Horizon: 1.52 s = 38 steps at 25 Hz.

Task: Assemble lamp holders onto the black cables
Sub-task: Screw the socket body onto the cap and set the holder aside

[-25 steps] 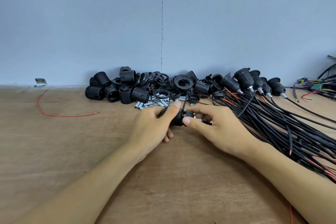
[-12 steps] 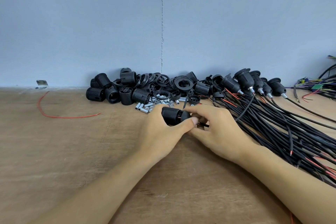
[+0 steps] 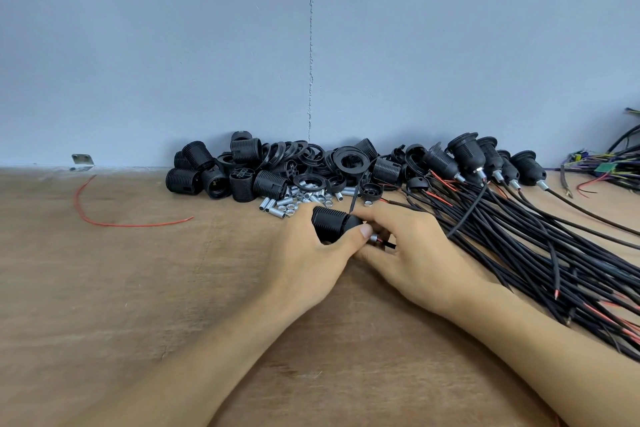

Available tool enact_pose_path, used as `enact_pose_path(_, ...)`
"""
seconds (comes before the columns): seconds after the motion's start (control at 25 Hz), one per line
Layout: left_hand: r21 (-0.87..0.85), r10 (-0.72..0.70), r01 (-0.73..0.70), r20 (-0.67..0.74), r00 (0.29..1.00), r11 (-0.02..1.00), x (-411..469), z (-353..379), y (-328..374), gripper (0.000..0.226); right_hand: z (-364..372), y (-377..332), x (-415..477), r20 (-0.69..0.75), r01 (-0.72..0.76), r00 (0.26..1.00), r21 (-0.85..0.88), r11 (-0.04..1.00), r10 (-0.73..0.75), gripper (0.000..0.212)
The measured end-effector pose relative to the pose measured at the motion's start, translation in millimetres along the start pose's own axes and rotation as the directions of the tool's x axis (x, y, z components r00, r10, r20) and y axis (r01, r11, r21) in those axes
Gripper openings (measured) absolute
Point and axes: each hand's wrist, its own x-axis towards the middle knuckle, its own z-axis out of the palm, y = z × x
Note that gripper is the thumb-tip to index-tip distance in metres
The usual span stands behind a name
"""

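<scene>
Both forearms came in from the bottom edge, which cut them off, and lay over the table (image 3: 104, 288). The left hand (image 3: 304, 263) gripped a black holder (image 3: 332, 224) that lay on its side just above the table. Its fingers were curled round the ribbed body and its thumb pressed on the narrow end. Most of the holder was hidden behind this hand.

A small metal tube (image 3: 374, 237) stuck out of the narrow end, and a cable (image 3: 389, 245) with a bit of red wire came out of it. The right hand (image 3: 415, 253) touched the left one, with its fingers curled, and pinched this cable between thumb and forefinger. The hand hid where the cable went.

To the right a thick bundle (image 3: 554, 253) of black cables ran across the table and was cut off by the right edge. Red wire ends showed among them. Far to the left lay a loose red wire (image 3: 104, 222).

Farther back were loose tubes (image 3: 294, 199), and behind them, against the wall (image 3: 173, 45), a pile (image 3: 277, 170) of black holder parts and rings. Right of the pile stood finished holders (image 3: 467, 152) already on cables.

A metal bracket (image 3: 82, 160) sat at the wall's foot on the left. At the far right, coloured wires (image 3: 609, 166) were too small to make out.
</scene>
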Motion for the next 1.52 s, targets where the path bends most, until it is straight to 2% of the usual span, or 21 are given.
enact_pose_path(0.24,-0.007,0.036,-0.036,0.017,0.999,0.999,-1,-2,4,0.016,0,-1,0,0.004,0.016,1.0,-0.011,1.0,-0.016,0.03)
enact_pose_path(0.52,-0.03,0.016,-0.016,0.015,1.0,0.999,-3,-4,6,0.016,-1,-1,0,-0.001,0.021,1.0,0.016,1.0,-0.021,0.032)
enact_pose_path(0.68,-0.05,0.019,-0.017,0.051,0.999,0.999,-5,-4,6,0.015,1,2,0,-0.006,-0.041,0.999,0.037,0.998,0.041,0.033)
enact_pose_path(0.88,-0.037,-0.002,0.003,0.029,1.0,0.999,-4,-3,7,0.032,4,0,-2,-0.03,-0.01,1.0,-0.031,0.999,0.009,0.039)
enact_pose_path(1.0,-0.009,-0.024,0.024,-0.005,1.0,1.0,-5,1,8,0.045,6,-3,0,-0.026,-0.035,0.999,-0.01,0.999,0.035,0.046)
enact_pose_path(1.12,0.024,-0.045,0.046,-0.046,0.998,0.999,-5,7,9,0.051,9,-5,0,-0.044,-0.001,0.999,-0.014,1.0,0.001,0.056)
enact_pose_path(1.32,0.072,-0.029,0.032,-0.046,0.999,0.997,-2,9,9,0.041,10,-9,0,0.019,-0.048,0.999,0.03,0.998,0.047,0.058)
enact_pose_path(1.4,0.074,-0.021,0.023,-0.024,0.999,0.997,-2,9,10,0.037,11,-10,0,0.045,-0.015,0.999,0.007,1.0,0.015,0.066)
enact_pose_path(1.52,0.097,-0.02,0.02,-0.008,1.0,0.995,-2,7,10,0.036,10,-9,-1,0.05,0.007,0.999,0.006,1.0,-0.007,0.068)
